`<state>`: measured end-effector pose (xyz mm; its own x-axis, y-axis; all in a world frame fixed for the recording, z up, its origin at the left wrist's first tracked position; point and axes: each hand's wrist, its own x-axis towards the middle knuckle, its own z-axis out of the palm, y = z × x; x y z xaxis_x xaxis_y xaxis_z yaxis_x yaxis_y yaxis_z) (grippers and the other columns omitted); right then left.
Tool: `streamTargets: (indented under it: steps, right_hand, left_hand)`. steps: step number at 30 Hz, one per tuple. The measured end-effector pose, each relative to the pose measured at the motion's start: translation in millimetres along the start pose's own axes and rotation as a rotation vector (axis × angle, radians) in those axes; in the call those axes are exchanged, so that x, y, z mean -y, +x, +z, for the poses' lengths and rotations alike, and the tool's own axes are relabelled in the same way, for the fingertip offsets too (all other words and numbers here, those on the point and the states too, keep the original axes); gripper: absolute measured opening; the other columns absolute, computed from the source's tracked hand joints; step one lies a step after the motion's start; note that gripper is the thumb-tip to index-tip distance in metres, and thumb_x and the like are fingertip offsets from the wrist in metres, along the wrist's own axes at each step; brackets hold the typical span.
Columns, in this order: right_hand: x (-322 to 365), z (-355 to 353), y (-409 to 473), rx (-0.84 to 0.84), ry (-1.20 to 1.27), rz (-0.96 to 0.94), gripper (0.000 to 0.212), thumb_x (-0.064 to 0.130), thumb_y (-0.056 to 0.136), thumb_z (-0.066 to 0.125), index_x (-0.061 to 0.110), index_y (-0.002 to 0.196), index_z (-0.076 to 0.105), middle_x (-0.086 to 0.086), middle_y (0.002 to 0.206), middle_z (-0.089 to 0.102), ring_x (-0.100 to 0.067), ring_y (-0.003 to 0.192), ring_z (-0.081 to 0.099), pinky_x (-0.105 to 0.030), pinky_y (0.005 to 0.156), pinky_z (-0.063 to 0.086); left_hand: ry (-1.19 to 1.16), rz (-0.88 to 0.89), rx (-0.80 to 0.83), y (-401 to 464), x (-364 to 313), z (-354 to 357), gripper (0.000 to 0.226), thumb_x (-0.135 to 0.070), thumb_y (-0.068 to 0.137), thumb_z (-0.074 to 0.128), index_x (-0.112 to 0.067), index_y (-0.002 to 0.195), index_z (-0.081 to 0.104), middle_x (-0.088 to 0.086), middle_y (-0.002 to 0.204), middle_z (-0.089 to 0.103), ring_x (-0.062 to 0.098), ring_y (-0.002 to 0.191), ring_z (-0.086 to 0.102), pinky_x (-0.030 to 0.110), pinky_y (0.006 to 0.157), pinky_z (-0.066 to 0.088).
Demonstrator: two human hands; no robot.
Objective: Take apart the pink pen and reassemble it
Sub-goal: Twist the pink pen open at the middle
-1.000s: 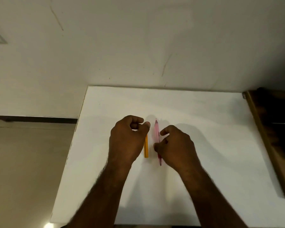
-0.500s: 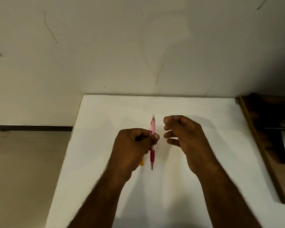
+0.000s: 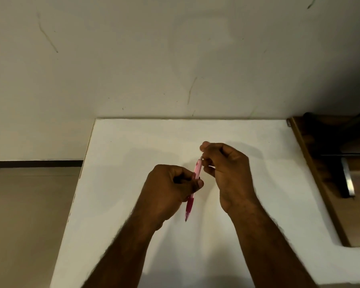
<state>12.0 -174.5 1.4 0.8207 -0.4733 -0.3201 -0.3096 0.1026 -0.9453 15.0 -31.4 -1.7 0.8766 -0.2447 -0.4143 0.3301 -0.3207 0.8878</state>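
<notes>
Above a white rectangular tabletop [image 3: 133,183], the left hand [image 3: 168,190] is curled closed around the middle of a slim pink plastic pen [image 3: 193,190], thumb and fingers pinching the barrel. The pen is held off the surface, tilted slightly from upright in the view, with its darker pink grip section and fine writing tip pointing down toward the person and its paler upper barrel pointing away. The right hand [image 3: 227,169] sits just beside it at the far end, fingers bent together at the pen's top; it seems to be pinching the small cap or clicker there, though that contact is too small and blurred to be sure. Both forearms reach in from the near edge. A brown wooden surface [image 3: 320,183] adjoins the table's right side.
</notes>
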Motion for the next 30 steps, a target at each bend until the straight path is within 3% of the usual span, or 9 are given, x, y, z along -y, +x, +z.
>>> streamTargets:
  steps: [3, 5, 8, 13, 20, 23, 25, 30]
  right_hand:
    - [-3.1, -8.5, 5.1, -0.07, -0.11, -0.038, 0.016, 0.028, 0.092, 0.075, 0.027, 0.076, 0.078, 0.007, 0.073, 0.077, -0.009, 0.07, 0.072, -0.032, 0.073, 0.061]
    - [-11.3, -12.7, 7.7, -0.058, -0.441, -0.098, 0.015, 0.034, 0.091, 0.075, 0.024, 0.081, 0.078, 0.007, 0.074, 0.076, -0.012, 0.074, 0.072, -0.037, 0.079, 0.059]
    - [-24.5, -6.6, 3.4, 0.032, -0.878, -0.145, 0.019, 0.039, 0.089, 0.074, 0.022, 0.081, 0.077, 0.008, 0.079, 0.074, -0.015, 0.078, 0.07, -0.029, 0.074, 0.052]
    - [-35.7, 4.2, 2.5, 0.037, -1.095, -0.166, 0.016, 0.039, 0.091, 0.072, 0.024, 0.087, 0.071, 0.008, 0.081, 0.068, -0.014, 0.076, 0.063, -0.027, 0.068, 0.042]
    - [-22.6, -8.2, 7.5, 0.016, -0.952, -0.148, 0.027, 0.049, 0.088, 0.075, 0.022, 0.081, 0.073, 0.007, 0.079, 0.072, -0.014, 0.074, 0.066, -0.029, 0.071, 0.048]
    - [-5.5, -15.6, 10.6, -0.008, -0.474, -0.089, 0.024, 0.042, 0.092, 0.074, 0.021, 0.079, 0.076, 0.003, 0.072, 0.076, -0.014, 0.07, 0.071, -0.039, 0.077, 0.06]
    - [1.8, -13.8, 8.1, 0.08, -0.26, 0.004, 0.019, 0.035, 0.093, 0.073, 0.02, 0.083, 0.078, 0.002, 0.074, 0.077, -0.01, 0.067, 0.072, -0.036, 0.075, 0.064]
    - [1.3, -7.4, 3.6, 0.154, -0.291, 0.017, 0.014, 0.024, 0.093, 0.073, 0.02, 0.082, 0.08, 0.001, 0.073, 0.077, -0.012, 0.068, 0.072, -0.028, 0.07, 0.062]
  left_hand:
    - [-0.018, -0.009, -0.013, -0.1, 0.6, -1.5, 0.013, -0.031, 0.078, 0.083, -0.019, 0.078, 0.08, 0.001, 0.067, 0.074, 0.021, 0.064, 0.073, 0.026, 0.064, 0.06]
    - [-0.045, 0.007, -0.054, 1.9, 1.8, -5.1, 0.011, -0.03, 0.079, 0.083, -0.019, 0.079, 0.08, 0.003, 0.067, 0.074, 0.022, 0.064, 0.073, 0.033, 0.068, 0.063]
    - [-0.059, 0.012, -0.093, 3.9, 4.1, -8.9, 0.01, -0.029, 0.08, 0.082, -0.019, 0.08, 0.08, 0.002, 0.065, 0.073, 0.018, 0.062, 0.072, 0.038, 0.073, 0.063]
    - [-0.021, 0.025, -0.106, 5.5, 6.2, -8.4, 0.01, -0.031, 0.08, 0.082, -0.021, 0.082, 0.08, 0.0, 0.066, 0.074, 0.021, 0.064, 0.073, 0.045, 0.075, 0.063]
    - [-0.007, 0.019, -0.088, 5.2, 7.8, -9.9, 0.014, -0.035, 0.077, 0.084, -0.023, 0.076, 0.079, 0.001, 0.063, 0.072, 0.021, 0.061, 0.071, 0.048, 0.073, 0.062]
    - [0.022, 0.013, -0.079, 5.2, 7.5, -9.2, 0.017, -0.039, 0.076, 0.084, -0.023, 0.074, 0.079, 0.001, 0.063, 0.072, 0.023, 0.062, 0.071, 0.045, 0.073, 0.062]
    - [0.049, 0.006, -0.071, 5.6, 6.6, -7.5, 0.018, -0.041, 0.076, 0.083, -0.023, 0.074, 0.078, -0.001, 0.062, 0.072, 0.019, 0.06, 0.07, 0.039, 0.07, 0.062]
    - [0.103, 0.001, -0.046, 4.2, 5.6, -4.5, 0.017, -0.039, 0.079, 0.081, -0.024, 0.075, 0.078, -0.003, 0.063, 0.072, 0.013, 0.059, 0.066, 0.037, 0.069, 0.059]
